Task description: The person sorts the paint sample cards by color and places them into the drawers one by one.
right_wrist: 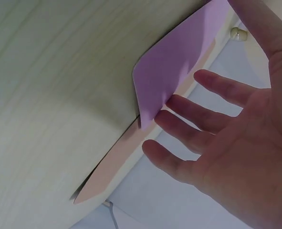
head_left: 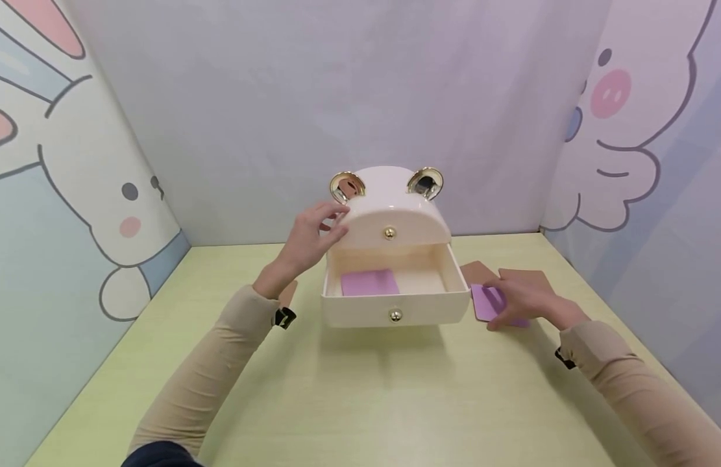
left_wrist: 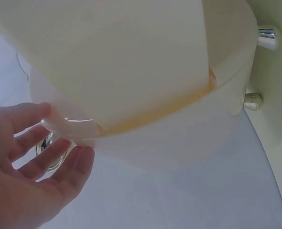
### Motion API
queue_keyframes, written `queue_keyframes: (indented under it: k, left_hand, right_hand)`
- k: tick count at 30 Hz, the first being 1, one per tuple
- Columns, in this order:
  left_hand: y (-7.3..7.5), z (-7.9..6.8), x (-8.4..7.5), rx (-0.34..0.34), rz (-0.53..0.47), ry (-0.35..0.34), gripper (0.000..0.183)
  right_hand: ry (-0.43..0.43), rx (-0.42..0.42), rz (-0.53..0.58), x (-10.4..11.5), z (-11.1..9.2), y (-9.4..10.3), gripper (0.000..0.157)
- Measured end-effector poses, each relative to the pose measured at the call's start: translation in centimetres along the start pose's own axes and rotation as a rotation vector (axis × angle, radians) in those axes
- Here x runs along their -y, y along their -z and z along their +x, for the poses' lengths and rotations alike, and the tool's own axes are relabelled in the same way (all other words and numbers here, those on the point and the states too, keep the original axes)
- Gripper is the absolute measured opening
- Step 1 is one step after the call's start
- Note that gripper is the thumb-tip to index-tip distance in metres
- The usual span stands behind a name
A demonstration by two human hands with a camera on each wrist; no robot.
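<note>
A white two-drawer box (head_left: 395, 204) with round gold ears stands on the table. Its lower drawer (head_left: 360, 315) is pulled out, and a purple sheet (head_left: 368, 283) lies in the left part of it. My left hand (head_left: 313, 235) is at the upper left side of the box, fingertips right at its edge; the left wrist view shows the fingers spread and loosely bent beside the shell. To the right of the box, my right hand (head_left: 524, 301) reaches over another purple sheet (head_left: 484, 302), its fingers spread and nearly straight, fingertips at the sheet (right_wrist: 174, 62).
Two brown sheets, one (head_left: 478, 272) beside the box and one (head_left: 529, 279) farther right, lie behind my right hand. Another brown piece (head_left: 287, 295) shows partly behind my left wrist. Cloth walls with cartoon animals enclose the table (head_left: 383, 402) on the back and sides.
</note>
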State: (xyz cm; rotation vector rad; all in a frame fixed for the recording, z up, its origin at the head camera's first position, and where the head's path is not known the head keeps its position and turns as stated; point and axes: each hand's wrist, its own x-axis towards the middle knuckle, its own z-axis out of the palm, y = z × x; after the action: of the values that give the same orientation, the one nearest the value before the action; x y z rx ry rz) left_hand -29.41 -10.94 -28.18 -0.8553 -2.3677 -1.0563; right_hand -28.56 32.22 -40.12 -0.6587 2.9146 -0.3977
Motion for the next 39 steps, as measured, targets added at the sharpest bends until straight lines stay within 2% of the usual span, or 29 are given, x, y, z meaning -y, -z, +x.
queue_keyframes:
  k: [10,14,17,21,24,32,39]
  left_hand:
    - [0.2,0.0,-0.1,-0.005,0.0,0.014,0.031]
    - [0.0,0.1,0.0,-0.012,-0.003,0.014,0.031]
    - [-0.1,0.1,0.1,-0.016,-0.008,0.008,0.031]
    - [-0.4,0.3,0.0,-0.014,-0.009,-0.002,0.031]
    - [-0.5,0.4,0.0,-0.012,-0.005,-0.009,0.031]
    - [-0.7,0.5,0.0,-0.014,0.002,-0.012,0.031]
    - [-0.6,0.5,-0.2,-0.027,0.005,-0.026,0.031]
  right_hand:
    - [0.045,-0.074,-0.079,0.2,0.5,0.0,0.086]
    - [0.021,-0.097,-0.169,0.3,0.7,0.3,0.088]
    - [-0.014,-0.091,-0.141,0.4,0.7,0.9,0.089]
    - [-0.013,-0.089,0.007,1.0,0.5,2.4,0.085]
    - [0.022,-0.118,0.056,1.4,0.5,3.8,0.083]
    - [0.074,-0.192,0.033,3.5,-0.3,8.2,0.078]
    - [0.137,-0.207,0.065,5.9,-0.8,10.5,0.073]
